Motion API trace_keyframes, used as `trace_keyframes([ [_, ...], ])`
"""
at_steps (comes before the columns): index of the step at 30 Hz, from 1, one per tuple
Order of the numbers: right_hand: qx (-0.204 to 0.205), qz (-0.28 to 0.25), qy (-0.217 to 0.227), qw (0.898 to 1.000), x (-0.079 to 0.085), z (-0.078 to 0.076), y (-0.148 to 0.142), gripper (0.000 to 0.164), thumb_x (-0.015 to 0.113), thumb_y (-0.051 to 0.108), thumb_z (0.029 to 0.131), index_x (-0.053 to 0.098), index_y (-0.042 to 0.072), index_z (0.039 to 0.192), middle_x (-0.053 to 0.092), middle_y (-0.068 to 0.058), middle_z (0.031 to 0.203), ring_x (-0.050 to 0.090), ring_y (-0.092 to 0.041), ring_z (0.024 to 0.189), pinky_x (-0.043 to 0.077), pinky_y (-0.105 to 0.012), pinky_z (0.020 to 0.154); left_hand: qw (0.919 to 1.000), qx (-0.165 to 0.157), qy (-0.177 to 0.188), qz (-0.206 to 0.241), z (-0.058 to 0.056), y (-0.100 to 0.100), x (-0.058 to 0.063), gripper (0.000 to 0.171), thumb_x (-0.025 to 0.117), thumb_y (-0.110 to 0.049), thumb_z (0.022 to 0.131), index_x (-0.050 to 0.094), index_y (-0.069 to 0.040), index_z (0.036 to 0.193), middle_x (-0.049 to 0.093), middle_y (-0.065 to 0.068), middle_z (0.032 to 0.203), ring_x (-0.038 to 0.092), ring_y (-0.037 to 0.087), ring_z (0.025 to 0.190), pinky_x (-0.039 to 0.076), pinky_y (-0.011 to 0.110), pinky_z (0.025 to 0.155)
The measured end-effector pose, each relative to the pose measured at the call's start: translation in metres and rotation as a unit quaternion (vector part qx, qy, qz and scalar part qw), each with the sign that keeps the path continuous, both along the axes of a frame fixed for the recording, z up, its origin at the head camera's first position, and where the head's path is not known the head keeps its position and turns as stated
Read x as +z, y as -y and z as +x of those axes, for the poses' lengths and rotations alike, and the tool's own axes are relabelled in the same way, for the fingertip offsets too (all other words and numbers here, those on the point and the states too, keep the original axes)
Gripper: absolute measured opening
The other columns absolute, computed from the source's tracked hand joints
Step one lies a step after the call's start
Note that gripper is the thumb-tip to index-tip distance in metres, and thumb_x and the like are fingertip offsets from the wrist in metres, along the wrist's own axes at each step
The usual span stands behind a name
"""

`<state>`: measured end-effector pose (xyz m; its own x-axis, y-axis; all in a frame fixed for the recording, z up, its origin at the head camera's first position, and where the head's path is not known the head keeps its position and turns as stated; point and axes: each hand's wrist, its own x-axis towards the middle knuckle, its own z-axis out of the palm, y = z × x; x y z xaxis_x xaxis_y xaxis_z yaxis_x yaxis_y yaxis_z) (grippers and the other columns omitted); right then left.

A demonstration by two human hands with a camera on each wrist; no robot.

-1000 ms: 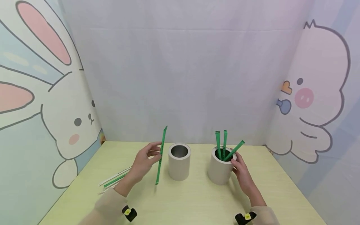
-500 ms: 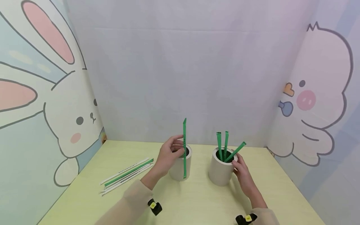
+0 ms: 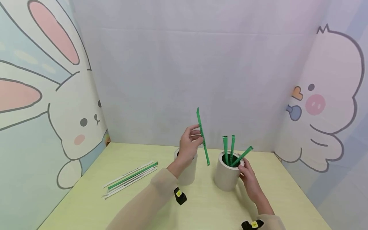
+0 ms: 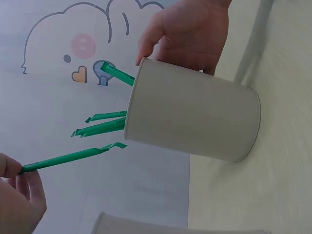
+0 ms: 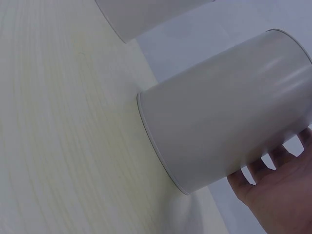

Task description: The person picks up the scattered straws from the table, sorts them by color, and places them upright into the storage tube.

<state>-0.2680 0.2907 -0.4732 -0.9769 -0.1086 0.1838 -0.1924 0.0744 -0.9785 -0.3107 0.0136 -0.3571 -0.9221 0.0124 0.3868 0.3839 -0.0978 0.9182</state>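
Observation:
My left hand pinches a slim green wrapped straw between thumb and fingers. The straw leans, its lower end just left of and close to the right-hand grey cup. Several green wrapped straws stand in that cup, their tops above its rim. On the cup's right side, my right hand holds it near the rim, thumb and fingers curved against the wall. In the left wrist view, the held straw is apart from the cup. The right wrist view shows fingers against the cup's side.
A second grey cup stands left of the first, partly behind my left hand; its inside is mostly hidden. White wrapped straws and one green wrapped straw lie side by side on the left of the pale table.
My left hand has carried the green straw rightward, past the left cup toward the right cup, and raised it a little. The straw now tilts the other way. My right hand stays on its cup.

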Motion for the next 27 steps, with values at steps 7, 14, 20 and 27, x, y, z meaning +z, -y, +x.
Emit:
trace_keyframes([
  [7, 0.003, -0.006, -0.005, 1.000, 0.000, 0.001, 0.000, 0.065, 0.029, 0.036, 0.116, 0.005, 0.010, 0.171, 0.008, -0.019, 0.175, 0.009, -0.041, 0.159, 0.013, -0.072, 0.125, 0.9998, 0.001, -0.017, 0.014, -0.003, -0.023, 0.012, 0.052, 0.066, -0.001, 0.098, 0.060, -0.025, 0.144, 0.066, 0.004, 0.126, 0.066, 0.021, 0.115, 0.061, 0.038, 0.097],
  [14, 0.006, -0.013, -0.002, 1.000, 0.001, 0.000, 0.002, 0.064, 0.028, 0.033, 0.116, 0.004, 0.009, 0.170, 0.008, -0.018, 0.176, 0.008, -0.041, 0.160, 0.010, -0.073, 0.125, 0.9992, 0.007, -0.034, 0.022, -0.004, -0.044, 0.013, 0.048, 0.068, -0.006, 0.101, 0.059, -0.027, 0.143, 0.066, 0.001, 0.126, 0.066, 0.018, 0.116, 0.060, 0.038, 0.099],
  [20, 0.003, -0.010, 0.000, 1.000, 0.001, 0.000, 0.001, 0.064, 0.028, 0.035, 0.116, 0.005, 0.010, 0.170, 0.008, -0.017, 0.176, 0.008, -0.040, 0.160, 0.012, -0.071, 0.126, 0.9989, 0.012, -0.038, 0.023, -0.006, -0.058, 0.005, 0.047, 0.067, -0.006, 0.101, 0.058, -0.027, 0.142, 0.066, 0.000, 0.126, 0.066, 0.017, 0.115, 0.060, 0.038, 0.098],
  [27, 0.003, -0.010, -0.001, 1.000, 0.001, 0.000, 0.001, 0.065, 0.029, 0.037, 0.116, 0.007, 0.011, 0.171, 0.010, -0.017, 0.175, 0.012, -0.034, 0.159, 0.014, -0.069, 0.126, 0.9998, 0.013, -0.016, 0.002, -0.008, -0.068, -0.017, 0.046, 0.067, -0.006, 0.101, 0.060, -0.029, 0.141, 0.066, -0.004, 0.123, 0.066, 0.013, 0.113, 0.059, 0.036, 0.096],
])
